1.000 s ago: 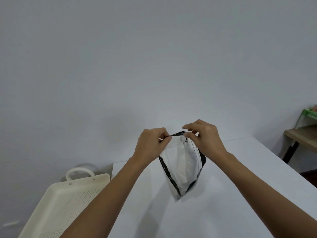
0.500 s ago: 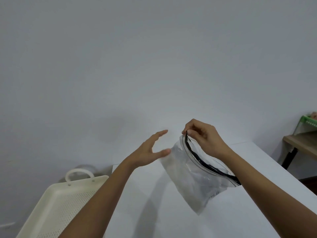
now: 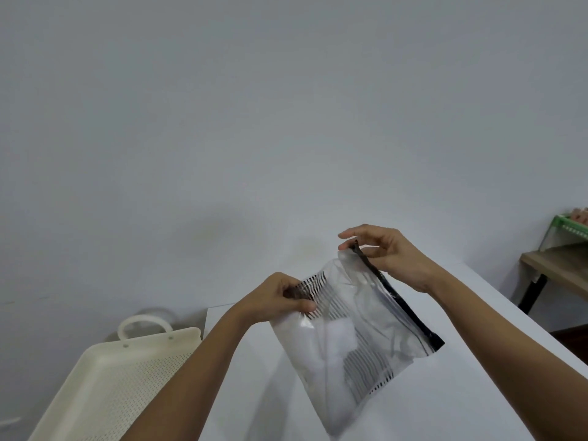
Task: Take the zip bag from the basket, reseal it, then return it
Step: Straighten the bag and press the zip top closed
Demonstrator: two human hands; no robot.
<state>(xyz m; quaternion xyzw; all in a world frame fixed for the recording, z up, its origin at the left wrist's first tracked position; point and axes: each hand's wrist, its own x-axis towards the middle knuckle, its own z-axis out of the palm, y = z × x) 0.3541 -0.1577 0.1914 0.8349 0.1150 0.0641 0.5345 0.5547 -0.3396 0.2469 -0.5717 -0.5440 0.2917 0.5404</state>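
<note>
A clear zip bag [image 3: 346, 338] with a black zip strip and black stripes hangs in the air above the white table [image 3: 445, 393]. Something white lies inside it. My left hand [image 3: 280, 299] pinches the bag's striped left corner. My right hand [image 3: 388, 253] pinches the far end of the black zip strip, which runs down to the right. The cream perforated basket [image 3: 105, 383] with a loop handle stands at the lower left, beside the table's left edge.
A grey wall fills the upper view. At the far right stands a wooden shelf [image 3: 556, 268] on a black leg, with a green-rimmed box [image 3: 569, 230] on it.
My left hand let go of the bag's top, opened, then took hold of its striped left corner. The bag has swung flat, its zip strip now slanting down to the right.
</note>
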